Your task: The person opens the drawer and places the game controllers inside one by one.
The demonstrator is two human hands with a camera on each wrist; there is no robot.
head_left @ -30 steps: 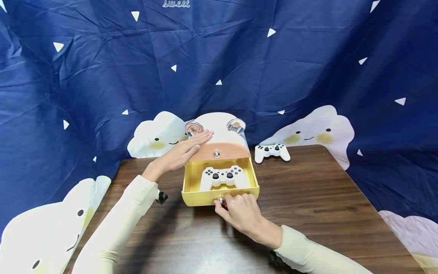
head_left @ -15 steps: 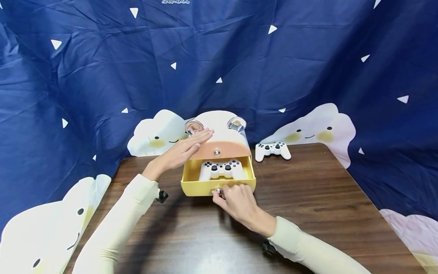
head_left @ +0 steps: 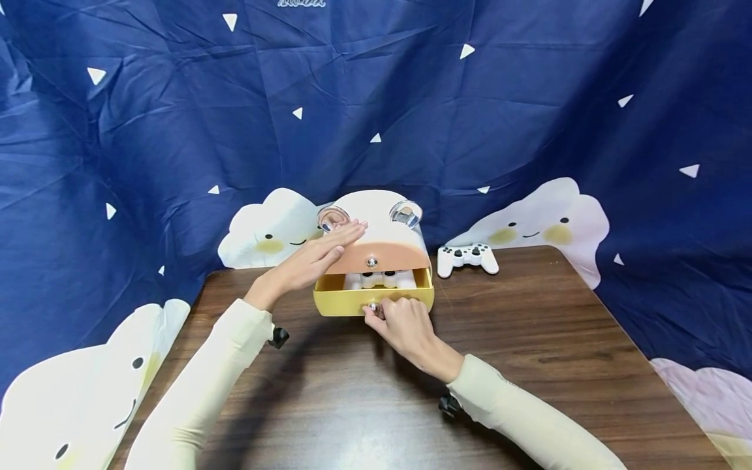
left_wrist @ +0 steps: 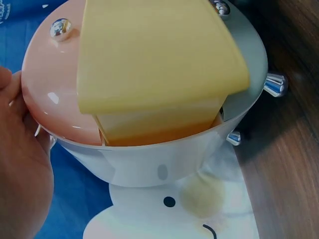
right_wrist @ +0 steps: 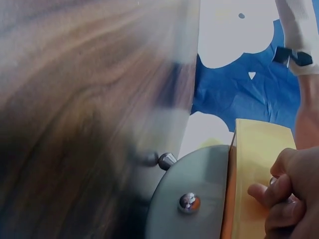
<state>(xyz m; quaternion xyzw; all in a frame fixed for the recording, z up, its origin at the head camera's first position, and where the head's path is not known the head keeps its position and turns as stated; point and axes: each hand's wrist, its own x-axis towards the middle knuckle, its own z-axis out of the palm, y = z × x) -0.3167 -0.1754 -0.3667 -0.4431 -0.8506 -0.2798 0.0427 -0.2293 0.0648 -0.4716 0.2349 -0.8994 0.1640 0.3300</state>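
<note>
A small rounded storage box (head_left: pixel 382 219) has a white shell and silver ear-like rings on top. Its yellow middle drawer (head_left: pixel 341 302) is partly pulled out, and a white game controller (head_left: pixel 388 279) lies inside, half hidden under the peach top drawer (head_left: pixel 346 261). My right hand (head_left: pixel 411 333) pinches the silver knob (head_left: pixel 373 307) on the yellow drawer's front. With fingers straight, my left hand (head_left: pixel 308 258) rests on the top left of the box; in the left wrist view its fingers lie along the shell beside the peach drawer.
A second white game controller (head_left: pixel 467 260) lies on the brown wooden table (head_left: pixel 529 352), right of the box. In the right wrist view a grey-green bottom drawer (right_wrist: pixel 199 174) with its own knob sits below the yellow one. A blue cloth (head_left: pixel 376 85) hangs behind.
My right hand has pushed the yellow drawer inward, and the controller in it has slid back beneath the peach drawer. The left hand has stayed on the box.
</note>
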